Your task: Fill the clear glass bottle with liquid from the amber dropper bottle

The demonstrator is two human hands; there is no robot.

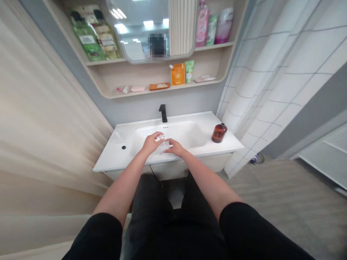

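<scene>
Over the white ceramic basin [173, 134], my left hand [150, 142] and my right hand [174, 147] come close together. My left fingers pinch a small white-and-clear piece [159, 137], possibly a cap or pump top, though it is too small to tell. My right hand grips a small clear container [165, 145] that looks like glass or plastic. Its lower part is partly hidden by my fingers. The two held items are very close together, and I cannot tell whether they touch.
A matte black faucet [163, 113] rises behind the basin. An amber bottle [219, 133] stands on the right of the counter, and a small dark drain [124, 147] lies on the left. Toiletries line the shelves [159, 86] below a mirror [141, 32]. A tiled-pattern shower curtain [260, 90] hangs right.
</scene>
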